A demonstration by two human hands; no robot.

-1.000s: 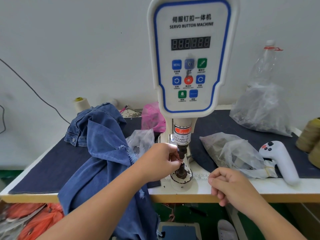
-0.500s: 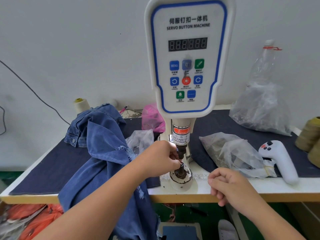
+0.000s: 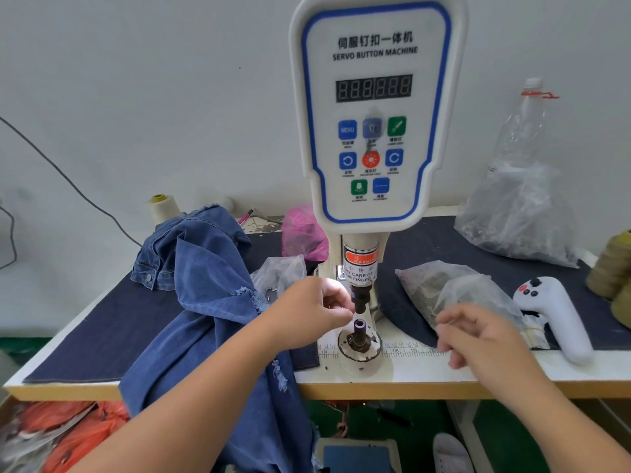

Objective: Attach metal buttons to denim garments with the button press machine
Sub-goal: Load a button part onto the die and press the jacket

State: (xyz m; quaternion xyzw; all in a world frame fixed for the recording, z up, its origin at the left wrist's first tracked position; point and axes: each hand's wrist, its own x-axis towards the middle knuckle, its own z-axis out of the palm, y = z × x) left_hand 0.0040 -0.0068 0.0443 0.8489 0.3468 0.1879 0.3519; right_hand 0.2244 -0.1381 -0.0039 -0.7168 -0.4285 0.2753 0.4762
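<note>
Pinched fingertips of the left hand (image 3: 316, 310) are held just left of the gap between the upper punch (image 3: 360, 300) and the lower die post (image 3: 359, 331); whether a button part is caught between them cannot be told. Right hand (image 3: 478, 336) is seen loosely curled, fingers partly spread, nothing visibly held, near the clear bag (image 3: 461, 295) right of the die. Denim garment (image 3: 208, 288) is draped left of the button press machine (image 3: 375, 114) and hangs over the near table edge (image 3: 426, 387); no cloth lies on the die yet. Step judged: loading of button hardware at the die. To be done well: part seated square and fully down on the post, denim laid flat with no fold under the punch, fingers withdrawn clear of the gap before the press is triggered, as the warning label (image 3: 360, 268) advises.
</note>
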